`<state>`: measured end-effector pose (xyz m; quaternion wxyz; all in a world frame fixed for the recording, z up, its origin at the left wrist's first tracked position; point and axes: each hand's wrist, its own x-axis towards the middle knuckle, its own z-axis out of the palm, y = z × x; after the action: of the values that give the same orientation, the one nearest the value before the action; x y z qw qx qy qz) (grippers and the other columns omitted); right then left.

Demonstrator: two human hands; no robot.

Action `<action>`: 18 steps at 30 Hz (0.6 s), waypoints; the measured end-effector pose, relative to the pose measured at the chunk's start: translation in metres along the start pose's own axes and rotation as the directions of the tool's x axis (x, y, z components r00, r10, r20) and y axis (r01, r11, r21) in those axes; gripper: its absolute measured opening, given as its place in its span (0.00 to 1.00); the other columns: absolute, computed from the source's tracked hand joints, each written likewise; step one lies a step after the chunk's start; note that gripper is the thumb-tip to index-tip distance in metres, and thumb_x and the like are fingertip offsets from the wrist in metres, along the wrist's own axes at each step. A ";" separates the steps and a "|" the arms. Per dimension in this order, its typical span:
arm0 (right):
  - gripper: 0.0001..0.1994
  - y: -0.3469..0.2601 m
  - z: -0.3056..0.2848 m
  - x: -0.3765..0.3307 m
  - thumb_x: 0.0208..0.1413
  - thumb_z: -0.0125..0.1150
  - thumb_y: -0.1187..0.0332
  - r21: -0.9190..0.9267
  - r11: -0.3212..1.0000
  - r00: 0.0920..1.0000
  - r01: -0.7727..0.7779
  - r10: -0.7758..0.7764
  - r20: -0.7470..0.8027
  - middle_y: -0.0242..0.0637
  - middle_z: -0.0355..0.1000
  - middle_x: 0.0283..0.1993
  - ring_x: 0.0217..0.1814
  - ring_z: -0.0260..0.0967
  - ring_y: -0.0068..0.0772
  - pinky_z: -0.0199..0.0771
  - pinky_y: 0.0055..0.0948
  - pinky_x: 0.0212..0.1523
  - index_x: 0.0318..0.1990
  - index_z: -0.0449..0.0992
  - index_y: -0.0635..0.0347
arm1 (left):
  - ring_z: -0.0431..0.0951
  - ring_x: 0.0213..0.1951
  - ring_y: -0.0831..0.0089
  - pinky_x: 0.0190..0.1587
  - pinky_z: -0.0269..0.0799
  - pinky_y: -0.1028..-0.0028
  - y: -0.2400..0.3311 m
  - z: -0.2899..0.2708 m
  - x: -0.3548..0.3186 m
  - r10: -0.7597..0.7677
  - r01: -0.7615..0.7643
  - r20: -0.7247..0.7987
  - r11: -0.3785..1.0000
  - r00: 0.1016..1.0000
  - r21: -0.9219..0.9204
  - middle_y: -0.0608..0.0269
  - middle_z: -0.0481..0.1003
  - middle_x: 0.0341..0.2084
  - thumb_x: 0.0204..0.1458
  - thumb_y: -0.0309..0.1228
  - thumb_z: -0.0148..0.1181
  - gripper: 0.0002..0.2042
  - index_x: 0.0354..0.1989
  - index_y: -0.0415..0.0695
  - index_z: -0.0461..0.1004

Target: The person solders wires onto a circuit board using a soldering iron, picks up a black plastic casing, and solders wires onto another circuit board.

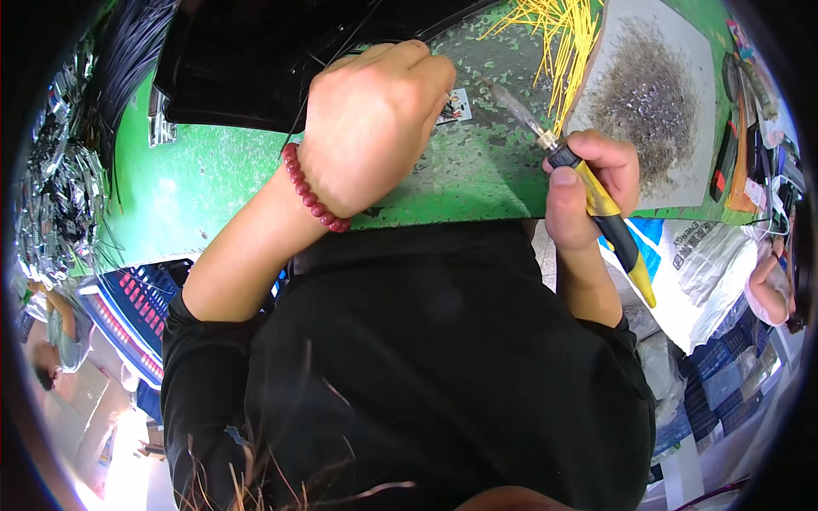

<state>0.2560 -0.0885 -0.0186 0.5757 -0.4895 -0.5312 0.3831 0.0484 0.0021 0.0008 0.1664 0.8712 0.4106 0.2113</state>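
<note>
My right hand (594, 179) is wrapped round the yellow and black handle of a soldering iron (603, 204). Its metal tip points up and left, above the green bench. Curled closed over the bench, my left hand (375, 119) wears a string of dark red beads on the wrist. A small white circuit board (457, 106) peeks out beside its fingertips. Whatever those fingers pinch is hidden behind the hand. Thin black wires run up past the left hand's back.
Yellow wires (558, 34) lie spread at the back. A grey board (694, 153) bears a heap of dark debris. A large black panel (230, 68) covers the back left, beside bundled black wires (132, 51). Tools (740, 128) line the right edge. Other people sit at both sides.
</note>
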 end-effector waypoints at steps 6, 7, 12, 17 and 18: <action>0.20 -0.007 0.010 0.017 0.56 0.65 0.72 -0.053 0.996 0.997 0.073 -0.073 -0.008 0.43 0.76 0.44 0.30 0.73 0.23 0.73 0.21 0.32 0.54 0.69 0.66 | 0.76 0.30 0.61 0.30 0.72 0.70 0.008 -0.008 0.005 0.015 -0.018 -0.064 0.998 0.998 -0.059 0.61 0.73 0.26 0.42 0.20 0.63 0.05 0.27 0.42 0.74; 0.18 -0.012 0.009 0.021 0.55 0.66 0.72 -0.131 0.991 1.000 0.026 -0.026 0.004 0.41 0.76 0.42 0.31 0.75 0.24 0.74 0.21 0.32 0.52 0.72 0.64 | 0.75 0.30 0.60 0.30 0.72 0.70 0.011 -0.011 0.006 0.014 -0.024 -0.105 0.995 0.994 -0.099 0.59 0.73 0.27 0.42 0.19 0.63 0.06 0.27 0.41 0.73; 0.16 -0.009 0.028 0.035 0.48 0.69 0.78 -0.252 0.951 0.980 0.179 -0.151 0.127 0.38 0.76 0.36 0.28 0.75 0.24 0.72 0.21 0.28 0.46 0.75 0.58 | 0.76 0.35 0.59 0.38 0.72 0.68 0.012 -0.011 0.008 0.008 -0.026 -0.110 0.986 0.994 -0.162 0.58 0.76 0.32 0.41 0.17 0.62 0.07 0.29 0.40 0.73; 0.17 -0.002 0.033 0.037 0.47 0.66 0.83 -0.169 0.984 0.999 0.052 -0.053 0.000 0.35 0.74 0.32 0.27 0.73 0.21 0.72 0.19 0.29 0.45 0.74 0.58 | 0.75 0.34 0.62 0.36 0.72 0.67 0.012 -0.013 0.010 0.027 -0.064 -0.164 0.972 0.986 -0.228 0.62 0.75 0.27 0.38 0.21 0.65 0.08 0.27 0.43 0.73; 0.17 -0.002 0.032 0.038 0.47 0.66 0.83 -0.128 0.991 0.999 0.040 -0.041 -0.008 0.34 0.73 0.31 0.27 0.73 0.20 0.71 0.19 0.29 0.45 0.74 0.58 | 0.76 0.34 0.62 0.37 0.72 0.66 0.012 -0.014 0.010 0.017 -0.055 -0.142 0.963 0.990 -0.265 0.62 0.76 0.27 0.38 0.22 0.65 0.08 0.28 0.43 0.74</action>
<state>0.2296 -0.0472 -0.0095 0.5536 -0.5165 -0.5614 0.3340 0.0545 0.0047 0.0206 0.2501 0.8313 0.3729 0.3277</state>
